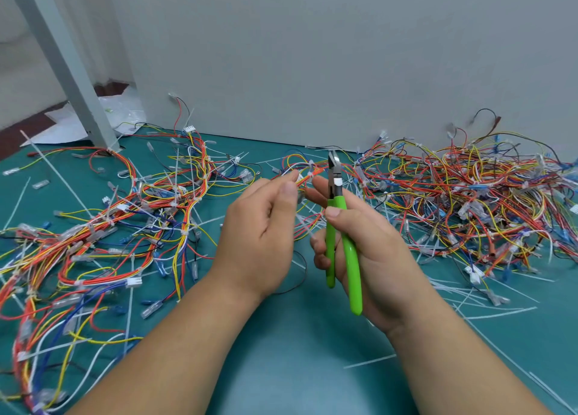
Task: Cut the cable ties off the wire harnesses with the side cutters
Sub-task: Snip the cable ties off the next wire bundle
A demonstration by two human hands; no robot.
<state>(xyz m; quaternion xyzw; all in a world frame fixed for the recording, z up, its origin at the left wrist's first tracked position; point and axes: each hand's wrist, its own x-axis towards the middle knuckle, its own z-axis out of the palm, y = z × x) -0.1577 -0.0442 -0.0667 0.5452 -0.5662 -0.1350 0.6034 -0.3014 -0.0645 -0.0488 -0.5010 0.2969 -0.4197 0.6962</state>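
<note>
Teal matting covers the worktop, which ends at a pale grey wall with a grey post at far left. Tangled wire harnesses lie heaped left and right among loose cable ties. In the middle the left grip pinches one raised harness bundle, and the right grip is curled round the green-handled side cutters, tips up just beside it.

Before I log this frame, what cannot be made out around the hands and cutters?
Head view:
side cutters: blades too small and blurred to show what sits between them.
left hand: its thumb hides where it pinches the harness.
wire pile at left: cut off by the frame edge.
</note>
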